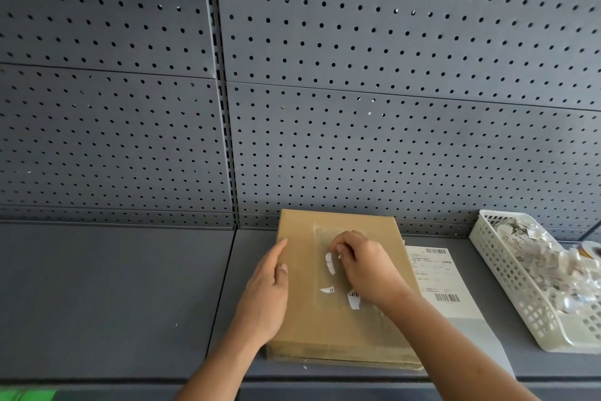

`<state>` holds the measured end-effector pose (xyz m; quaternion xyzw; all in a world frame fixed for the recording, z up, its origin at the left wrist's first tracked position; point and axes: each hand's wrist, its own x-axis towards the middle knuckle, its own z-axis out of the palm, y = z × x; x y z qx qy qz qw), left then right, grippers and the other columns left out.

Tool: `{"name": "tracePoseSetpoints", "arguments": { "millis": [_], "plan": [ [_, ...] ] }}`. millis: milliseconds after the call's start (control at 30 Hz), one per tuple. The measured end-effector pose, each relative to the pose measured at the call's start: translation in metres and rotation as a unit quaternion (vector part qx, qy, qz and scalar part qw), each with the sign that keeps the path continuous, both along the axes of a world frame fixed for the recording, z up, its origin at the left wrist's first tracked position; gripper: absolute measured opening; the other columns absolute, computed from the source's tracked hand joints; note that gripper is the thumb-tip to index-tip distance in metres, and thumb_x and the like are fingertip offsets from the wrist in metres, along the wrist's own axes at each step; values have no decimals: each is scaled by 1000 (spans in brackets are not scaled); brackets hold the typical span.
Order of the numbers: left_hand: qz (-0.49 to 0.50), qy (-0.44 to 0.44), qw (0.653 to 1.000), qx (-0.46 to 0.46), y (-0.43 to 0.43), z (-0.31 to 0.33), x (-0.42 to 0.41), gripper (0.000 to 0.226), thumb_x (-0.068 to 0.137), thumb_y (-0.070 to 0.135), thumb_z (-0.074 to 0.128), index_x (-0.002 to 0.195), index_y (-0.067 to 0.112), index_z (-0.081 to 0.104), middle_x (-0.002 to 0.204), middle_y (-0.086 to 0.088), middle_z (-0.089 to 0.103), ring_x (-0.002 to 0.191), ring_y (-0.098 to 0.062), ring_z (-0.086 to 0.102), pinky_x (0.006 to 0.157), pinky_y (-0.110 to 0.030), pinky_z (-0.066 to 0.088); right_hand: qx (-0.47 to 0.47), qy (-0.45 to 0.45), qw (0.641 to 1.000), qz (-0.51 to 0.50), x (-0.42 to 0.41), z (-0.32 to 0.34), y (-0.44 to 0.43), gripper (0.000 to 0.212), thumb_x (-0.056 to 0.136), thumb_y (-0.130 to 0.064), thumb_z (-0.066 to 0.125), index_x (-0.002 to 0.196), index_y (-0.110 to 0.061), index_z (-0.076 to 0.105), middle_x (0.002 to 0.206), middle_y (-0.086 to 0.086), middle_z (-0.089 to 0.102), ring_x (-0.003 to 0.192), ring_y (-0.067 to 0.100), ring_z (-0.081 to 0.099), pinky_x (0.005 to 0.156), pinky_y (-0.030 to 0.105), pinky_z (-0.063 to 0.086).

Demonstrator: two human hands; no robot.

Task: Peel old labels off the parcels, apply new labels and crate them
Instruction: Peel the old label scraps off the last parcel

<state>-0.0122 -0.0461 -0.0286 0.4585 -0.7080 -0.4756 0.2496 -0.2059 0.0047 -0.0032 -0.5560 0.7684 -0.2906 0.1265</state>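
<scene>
Two dark grey pegboard panels are seen filling the background, and a grey shelf is set beneath them. A flat brown cardboard parcel is laid on the shelf, with its far end close to the pegboard. Its near edge is scuffed, and a paler, slightly shiny rectangular patch is seen on its top face.

A white plastic basket, heaped with torn paper bits, is placed at the right of the shelf. Between basket and parcel a white printed label sheet with barcodes is laid flat, right against the parcel's right side.

The parcel's left edge is steadied by the left hand, fingers straight along the side and thumb rested on top. The right hand is curled over the patch, and the top scrap, a curling white strip, is pinched at its upper end by the fingertips. Two lower scraps, both printed with barcode lines, are stuck nearer the wrist.
</scene>
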Motion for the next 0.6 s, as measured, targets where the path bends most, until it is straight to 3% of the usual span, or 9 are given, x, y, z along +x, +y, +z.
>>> {"name": "tracePoseSetpoints", "arguments": {
  "millis": [133,300,600],
  "plan": [
    [0,-2,1000,-3,0,-1,1,47,109,31,30,153,49,28,160,22,28,145,0,28,113,-20,21,14,28,999,15,4,-4,-1,28,100,-12,38,89,-20,63,94,-8,60,71,15,60,68,33,50],
    [0,-4,1000,-4,0,0,0,46,109,31,30,152,50,29,159,22,29,144,0,29,112,-21,24,0,0,1000,6,0,-6,0,28,99,-9,40,86,-22,62,95,-9,62,76,14,59,71,34,50],
    [-2,1,1000,-2,0,0,0,47,109,29,31,153,47,30,159,23,29,131,12,25,110,-17,20,7,14,1000,10,4,-8,0,28,99,-10,40,88,-20,63,93,-11,59,75,10,56,69,30,47]
  ]
}}
